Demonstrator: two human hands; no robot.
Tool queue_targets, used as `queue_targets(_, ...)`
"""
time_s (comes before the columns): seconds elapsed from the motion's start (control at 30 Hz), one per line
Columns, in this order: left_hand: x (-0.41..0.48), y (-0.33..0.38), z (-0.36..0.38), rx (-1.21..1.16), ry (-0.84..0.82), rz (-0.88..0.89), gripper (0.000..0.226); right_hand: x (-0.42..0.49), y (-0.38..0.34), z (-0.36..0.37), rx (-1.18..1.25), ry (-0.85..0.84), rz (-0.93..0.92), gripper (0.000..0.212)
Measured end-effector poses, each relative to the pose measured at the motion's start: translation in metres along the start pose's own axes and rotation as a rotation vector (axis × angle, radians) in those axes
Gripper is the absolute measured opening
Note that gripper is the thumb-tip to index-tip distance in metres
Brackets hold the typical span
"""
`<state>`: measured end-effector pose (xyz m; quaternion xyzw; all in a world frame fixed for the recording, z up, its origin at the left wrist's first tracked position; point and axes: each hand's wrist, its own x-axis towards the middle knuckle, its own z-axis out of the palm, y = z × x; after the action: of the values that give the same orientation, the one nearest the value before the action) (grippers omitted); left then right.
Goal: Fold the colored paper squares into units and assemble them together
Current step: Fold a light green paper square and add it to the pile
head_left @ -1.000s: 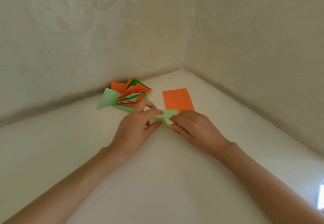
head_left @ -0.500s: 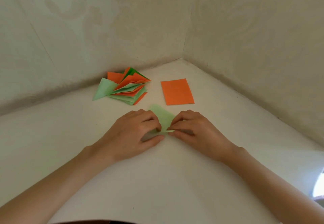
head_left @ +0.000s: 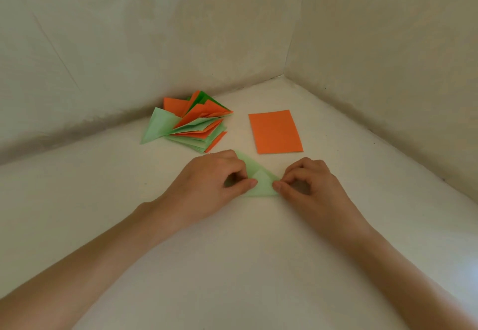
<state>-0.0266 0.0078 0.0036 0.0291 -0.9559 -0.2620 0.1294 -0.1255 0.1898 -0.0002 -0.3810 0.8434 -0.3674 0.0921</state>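
Fingertips [head_left: 248, 183] of the left hand [head_left: 207, 187] and the right hand [head_left: 313, 187] are curled and pinch one light green paper [head_left: 262, 187], each at one end. It lies flat between them, folded to a pointed shape with a small triangular flap. Beyond the fingers lie one orange sheet [head_left: 275, 132] and one pile of folded units [head_left: 196, 125].

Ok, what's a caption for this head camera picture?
The left hand and right hand pinch green paper near an orange sheet and a folded pile.
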Motion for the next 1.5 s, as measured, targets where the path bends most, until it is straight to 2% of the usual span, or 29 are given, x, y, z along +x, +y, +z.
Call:
queue_targets(0.07, 0.008, 0.002, -0.003, -0.012, -0.032, -0.032, 0.018, 0.0, 0.001, 0.003, -0.04, 0.02, -0.021, 0.016)
queue_targets(0.1, 0.012, 0.002, -0.005, -0.027, -0.061, -0.053, 0.021, 0.0, 0.002, 0.003, -0.054, 0.028, -0.029, 0.017)
queue_targets(0.23, 0.026, -0.003, -0.005, 0.026, -0.188, -0.047, 0.047, 0.002, 0.004, 0.006, -0.14, 0.049, -0.087, 0.02)
queue_targets(0.37, 0.025, -0.008, -0.001, 0.195, -0.145, 0.004, 0.049, 0.002, 0.007, 0.01, -0.179, 0.055, -0.164, 0.026)
queue_targets(0.47, 0.022, -0.008, 0.001, 0.101, -0.122, -0.025, 0.031, 0.002, 0.008, 0.011, -0.18, 0.051, -0.18, 0.033)
queue_targets(0.57, 0.016, -0.003, -0.004, -0.167, -0.114, -0.055, 0.021, 0.0, 0.004, 0.008, -0.133, 0.047, -0.204, 0.036)
queue_targets(0.7, 0.008, 0.006, -0.013, -0.512, -0.09, -0.165, 0.018, 0.001, -0.009, 0.001, 0.099, 0.059, -0.141, 0.024)
queue_targets(0.8, 0.007, 0.007, -0.016, -0.719, 0.063, -0.23, 0.017, 0.012, -0.028, -0.01, 0.499, -0.014, 0.026, 0.032)
queue_targets(0.9, 0.007, 0.002, -0.017, -0.787, 0.2, -0.288, 0.016, 0.022, -0.037, -0.012, 0.807, -0.163, 0.137, 0.041)
queue_targets(1.0, 0.006, -0.003, -0.015, -0.775, 0.246, -0.327, 0.014, 0.032, -0.033, -0.007, 0.9, -0.228, 0.066, 0.024)
queue_targets(1.13, 0.005, -0.005, -0.014, -0.763, 0.252, -0.351, 0.016, 0.035, -0.013, -0.009, 0.85, -0.299, -0.048, 0.047)
queue_targets(1.23, 0.006, -0.005, -0.016, -0.785, 0.241, -0.351, 0.015, 0.032, -0.009, -0.012, 0.743, -0.383, -0.106, 0.035)
queue_targets(1.33, 0.004, -0.004, -0.02, -0.821, 0.173, -0.368, 0.018, 0.031, -0.01, -0.014, 0.638, -0.398, -0.11, 0.017)
queue_targets(1.5, 0.0, -0.001, -0.028, -1.054, 0.042, -0.412, 0.027, 0.03, -0.009, -0.016, 0.639, -0.419, -0.078, 0.009)
